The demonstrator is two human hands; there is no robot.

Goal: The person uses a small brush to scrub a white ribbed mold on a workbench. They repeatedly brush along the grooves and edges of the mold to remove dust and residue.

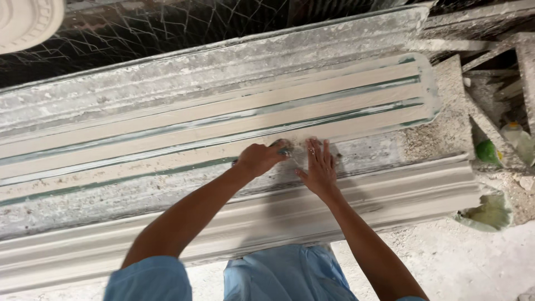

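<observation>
A long mould [223, 120] filled with wet grey plaster runs across a plaster-crusted bench, its green ridges showing between the pale bands. My left hand [261, 158] is closed around a small dark tool at the mould's near edge. Just to its right, my right hand [320, 167] lies flat with fingers spread on the plaster and the crusted ledge. The tool is mostly hidden under my fingers. A finished white cornice moulding [412, 192] lies along the bench front, beneath my forearms.
Dark wire mesh [167, 28] lines the wall behind the bench. A round white plaster rosette [28, 19] sits at the top left. Wooden slats [501, 61], a green-and-white object [490, 151] and a green bag [490, 212] are at the right. The floor is dusty white.
</observation>
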